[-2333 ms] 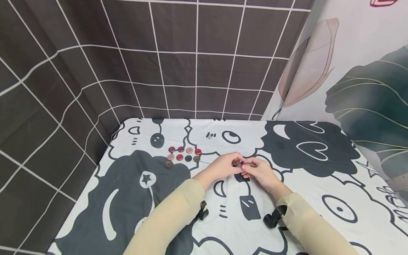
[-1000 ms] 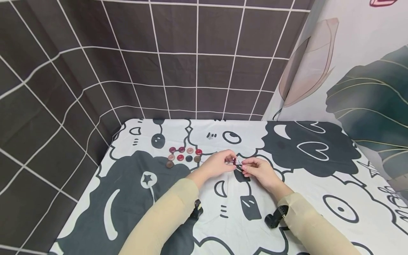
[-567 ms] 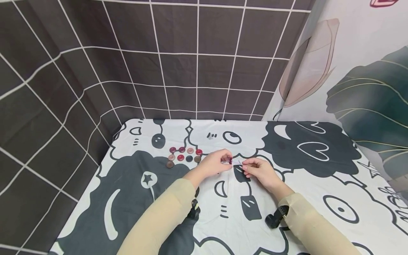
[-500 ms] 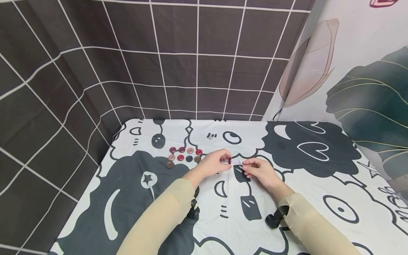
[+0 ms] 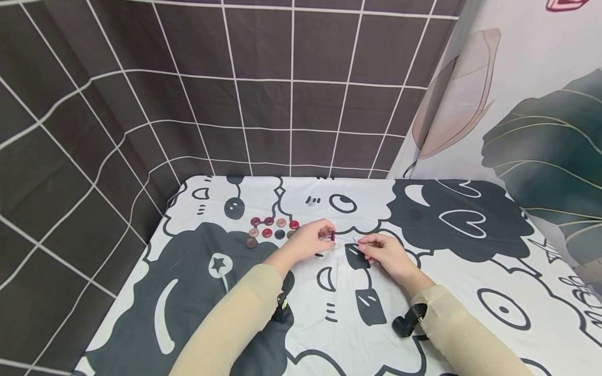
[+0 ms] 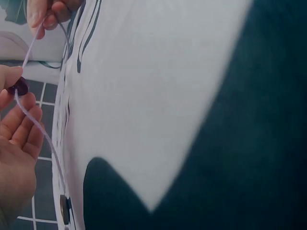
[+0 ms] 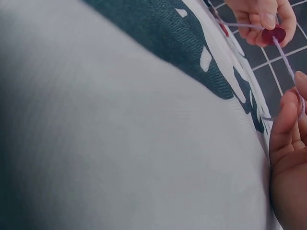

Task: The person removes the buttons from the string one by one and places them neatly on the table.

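A dark red button (image 7: 274, 35) is threaded on a thin lilac string (image 6: 42, 128). My left hand (image 5: 307, 241) pinches this button between thumb and fingers, a little above the patterned cloth (image 5: 324, 324). Off to the right, my right hand (image 5: 386, 255) pinches the string between thumb and fingertips. Between the two hands the string runs fairly straight in both wrist views. Its other part trails from the button down to a brown disc (image 6: 64, 209), seen edge-on beside the cloth in the left wrist view.
Loose buttons (image 5: 267, 233) in red, pink, brown and dark grey lie in rough rows left of my left hand. A dark gridded curtain (image 5: 263, 104) hangs behind the table, and a leaf-print curtain (image 5: 541, 146) at the right.
My left hand has moved left, away from the right hand, with the dark red button sliding along the string. My right hand has stayed nearly in place.
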Tool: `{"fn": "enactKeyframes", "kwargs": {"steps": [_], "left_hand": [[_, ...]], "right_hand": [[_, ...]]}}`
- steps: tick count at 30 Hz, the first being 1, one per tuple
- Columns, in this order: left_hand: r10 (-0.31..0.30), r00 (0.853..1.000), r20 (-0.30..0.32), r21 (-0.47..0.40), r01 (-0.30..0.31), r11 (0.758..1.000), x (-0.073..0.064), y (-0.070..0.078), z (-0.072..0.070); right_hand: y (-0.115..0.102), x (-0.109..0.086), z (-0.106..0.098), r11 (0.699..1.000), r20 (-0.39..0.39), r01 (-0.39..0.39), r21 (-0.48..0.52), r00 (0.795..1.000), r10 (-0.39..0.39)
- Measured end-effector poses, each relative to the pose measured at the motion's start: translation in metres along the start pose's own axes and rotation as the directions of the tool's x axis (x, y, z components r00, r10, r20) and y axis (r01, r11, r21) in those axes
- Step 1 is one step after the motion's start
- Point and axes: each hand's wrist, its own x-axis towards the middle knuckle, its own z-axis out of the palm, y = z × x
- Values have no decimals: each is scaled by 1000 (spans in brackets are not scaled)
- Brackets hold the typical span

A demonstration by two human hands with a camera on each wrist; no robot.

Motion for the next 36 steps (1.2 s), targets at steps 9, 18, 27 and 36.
{"fn": "enactKeyframes", "kwargs": {"steps": [9,18,27,36], "left_hand": [[-25,999,-24,23,26,999,-1,-8,-6],[-26,999,-29,20,27,999,-5,-13,-13],[-35,999,-42,10,36,999,-10,-21,-18],[-53,997,-48,-2,53,999,-13,-22,-22]], "right_hand": [[1,0,-1,1000,4,16,-9,1000,-16],[2,0,-2,998,-13,16,-67,1000,-17],[0,-1,-2,998,-12,19,-52,1000,-19],[2,0,-2,999,-21,32,-29,999,-33]]}}
